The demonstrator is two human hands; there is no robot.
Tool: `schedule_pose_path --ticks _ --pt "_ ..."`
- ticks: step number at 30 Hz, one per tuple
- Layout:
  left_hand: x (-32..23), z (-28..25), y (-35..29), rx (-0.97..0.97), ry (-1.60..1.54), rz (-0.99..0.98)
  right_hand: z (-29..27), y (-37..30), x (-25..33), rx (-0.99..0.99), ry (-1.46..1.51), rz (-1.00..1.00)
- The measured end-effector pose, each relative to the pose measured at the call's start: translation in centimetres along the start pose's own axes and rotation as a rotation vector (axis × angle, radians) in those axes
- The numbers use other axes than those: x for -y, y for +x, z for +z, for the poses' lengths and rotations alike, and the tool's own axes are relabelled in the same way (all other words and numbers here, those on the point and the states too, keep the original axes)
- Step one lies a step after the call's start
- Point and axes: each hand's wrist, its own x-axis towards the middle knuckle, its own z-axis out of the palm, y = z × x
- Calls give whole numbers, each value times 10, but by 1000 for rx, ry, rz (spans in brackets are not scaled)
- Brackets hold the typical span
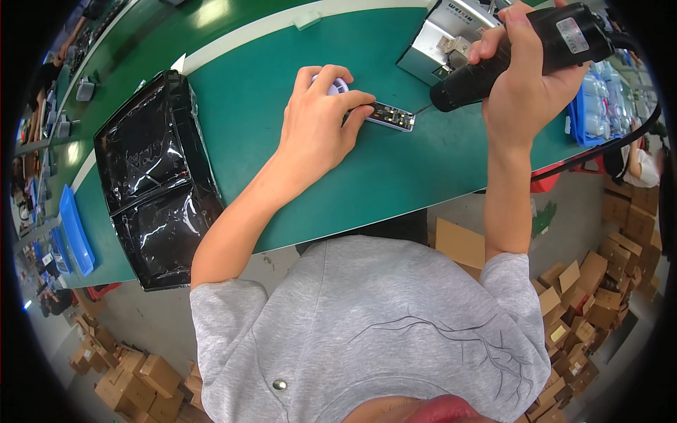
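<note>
Mid-job, by the look of it: small dark circuit strip [390, 115] lying flat on the green mat [395, 176], pinned at its near end under left hand [321, 120] fingertips. Black matte heat tool [525, 53] clenched in right hand [525, 77], nozzle angled down, hovering just right of the strip, apart. Glossy black trays [151, 180] far left.

bare green mat [317, 190] open; black trays [155, 180] left, probably metal box [441, 39] behind.
</note>
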Motion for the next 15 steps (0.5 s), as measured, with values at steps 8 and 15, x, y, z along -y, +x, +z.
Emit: schedule_pose_path --ticks 8,15 --pt "2 1 0 -2 9 3 24 8 -48 163 1424 -84" --pt "3 2 -1 -14 12 21 26 5 -55 176 1439 -215"
